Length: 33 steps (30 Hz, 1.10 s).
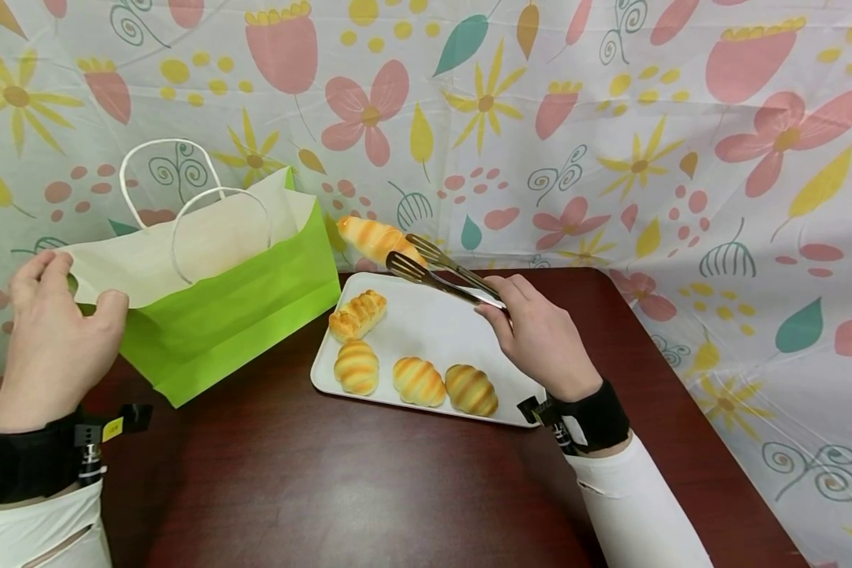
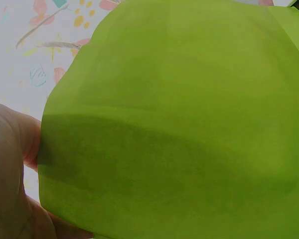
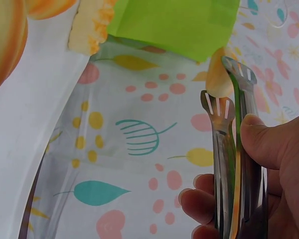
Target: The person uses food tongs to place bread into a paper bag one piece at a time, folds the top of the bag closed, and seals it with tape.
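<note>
My right hand [image 1: 539, 335] grips metal serving tongs [image 3: 239, 164] with slotted ends. Between the tong ends is a long, striped bread roll [image 1: 372, 239], raised above the far edge of a white tray [image 1: 433, 315]. On the left, my left hand [image 1: 64, 331] holds the near left corner of a green paper bag [image 1: 234, 308], its thumb side at the rim. The bag stands with its white inside showing at the top; its green side fills most of the left wrist view.
Along the tray's left and front sides lie a braided bread [image 1: 358, 315] and several striped rolls [image 1: 419, 382]. White handles [image 1: 173, 142] rise from the bag. A flower-print cloth [image 1: 504, 150] hangs behind the dark wooden table [image 1: 369, 481].
</note>
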Each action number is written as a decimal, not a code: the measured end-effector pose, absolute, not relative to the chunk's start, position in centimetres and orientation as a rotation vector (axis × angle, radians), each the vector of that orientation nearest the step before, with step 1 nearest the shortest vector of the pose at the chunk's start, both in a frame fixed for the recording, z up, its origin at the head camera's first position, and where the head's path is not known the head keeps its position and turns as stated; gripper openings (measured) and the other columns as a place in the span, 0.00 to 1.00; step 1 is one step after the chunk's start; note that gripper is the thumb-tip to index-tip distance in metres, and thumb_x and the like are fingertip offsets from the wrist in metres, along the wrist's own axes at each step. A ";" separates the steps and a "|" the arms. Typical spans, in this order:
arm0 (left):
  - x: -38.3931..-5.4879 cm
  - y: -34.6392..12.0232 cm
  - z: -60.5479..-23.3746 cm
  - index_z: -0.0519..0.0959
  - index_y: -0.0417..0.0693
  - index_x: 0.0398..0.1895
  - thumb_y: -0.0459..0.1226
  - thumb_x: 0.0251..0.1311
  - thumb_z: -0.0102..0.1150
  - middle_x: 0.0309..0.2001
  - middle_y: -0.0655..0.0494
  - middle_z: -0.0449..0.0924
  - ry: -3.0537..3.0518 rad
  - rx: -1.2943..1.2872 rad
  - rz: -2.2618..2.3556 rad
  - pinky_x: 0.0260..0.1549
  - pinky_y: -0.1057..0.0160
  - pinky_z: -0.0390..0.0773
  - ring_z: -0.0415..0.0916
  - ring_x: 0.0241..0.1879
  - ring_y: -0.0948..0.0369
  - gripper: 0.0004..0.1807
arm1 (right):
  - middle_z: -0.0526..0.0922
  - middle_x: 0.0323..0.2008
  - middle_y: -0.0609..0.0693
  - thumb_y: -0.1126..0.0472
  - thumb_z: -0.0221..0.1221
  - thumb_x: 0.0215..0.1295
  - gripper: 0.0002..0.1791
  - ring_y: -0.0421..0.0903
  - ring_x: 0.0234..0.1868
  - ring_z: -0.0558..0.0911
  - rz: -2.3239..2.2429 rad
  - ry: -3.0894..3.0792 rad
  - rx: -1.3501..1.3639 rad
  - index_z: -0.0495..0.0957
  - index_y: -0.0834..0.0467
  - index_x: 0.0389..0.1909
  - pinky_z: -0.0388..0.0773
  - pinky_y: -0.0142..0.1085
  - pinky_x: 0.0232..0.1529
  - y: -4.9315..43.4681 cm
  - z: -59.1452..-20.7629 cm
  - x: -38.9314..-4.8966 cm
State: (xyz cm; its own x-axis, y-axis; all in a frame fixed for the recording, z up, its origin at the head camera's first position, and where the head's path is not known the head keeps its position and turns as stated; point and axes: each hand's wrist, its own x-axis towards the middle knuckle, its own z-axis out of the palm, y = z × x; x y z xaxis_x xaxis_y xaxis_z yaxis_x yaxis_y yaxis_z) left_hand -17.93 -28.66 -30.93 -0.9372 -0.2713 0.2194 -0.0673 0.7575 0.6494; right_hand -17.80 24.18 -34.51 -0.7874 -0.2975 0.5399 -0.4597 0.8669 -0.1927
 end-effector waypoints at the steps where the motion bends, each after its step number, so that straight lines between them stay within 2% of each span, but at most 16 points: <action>1: -17.9 -28.7 -30.9 0.41 0.25 0.88 0.41 0.73 0.35 0.90 0.36 0.30 -2.655 0.261 -0.964 0.74 0.25 0.55 0.53 0.76 0.21 0.45 | 0.83 0.56 0.56 0.54 0.65 0.82 0.23 0.52 0.41 0.82 0.434 -2.528 0.552 0.80 0.62 0.69 0.84 0.53 0.36 24.2 -34.5 -17.8; 14: -17.9 -28.6 -31.0 0.43 0.25 0.88 0.41 0.73 0.35 0.89 0.34 0.30 -2.654 0.250 -0.966 0.72 0.22 0.56 0.52 0.76 0.21 0.45 | 0.83 0.52 0.56 0.54 0.65 0.82 0.22 0.53 0.39 0.82 0.450 -2.484 0.580 0.81 0.61 0.69 0.84 0.54 0.35 23.4 -33.4 -18.1; 22: -17.9 -28.6 -30.9 0.44 0.25 0.88 0.40 0.73 0.35 0.89 0.34 0.31 -2.648 0.253 -0.961 0.73 0.23 0.56 0.53 0.76 0.21 0.45 | 0.85 0.58 0.56 0.53 0.64 0.83 0.22 0.55 0.49 0.86 0.431 -2.456 0.618 0.81 0.59 0.70 0.86 0.57 0.42 22.8 -32.3 -18.7; 28: -17.8 -28.7 -31.0 0.44 0.25 0.88 0.40 0.73 0.36 0.89 0.33 0.31 -2.646 0.256 -0.959 0.73 0.23 0.56 0.52 0.77 0.21 0.45 | 0.83 0.49 0.56 0.52 0.64 0.83 0.21 0.54 0.40 0.82 0.394 -2.442 0.647 0.81 0.60 0.66 0.84 0.53 0.38 22.1 -31.5 -19.3; 33: -17.8 -28.8 -31.0 0.43 0.25 0.88 0.41 0.73 0.35 0.89 0.33 0.30 -2.649 0.255 -0.961 0.73 0.23 0.55 0.50 0.78 0.21 0.45 | 0.81 0.45 0.55 0.52 0.65 0.82 0.21 0.54 0.37 0.81 0.362 -2.412 0.682 0.80 0.61 0.66 0.82 0.52 0.38 21.4 -30.5 -19.7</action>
State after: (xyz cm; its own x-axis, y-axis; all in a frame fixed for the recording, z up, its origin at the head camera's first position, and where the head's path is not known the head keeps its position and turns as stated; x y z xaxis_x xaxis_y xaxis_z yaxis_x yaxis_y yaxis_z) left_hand -17.78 -28.76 -31.01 -0.9360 -0.2685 0.2274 -0.0602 0.7590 0.6484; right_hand -19.75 21.43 -30.49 -0.6884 -0.3852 0.6146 -0.5488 0.8307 -0.0940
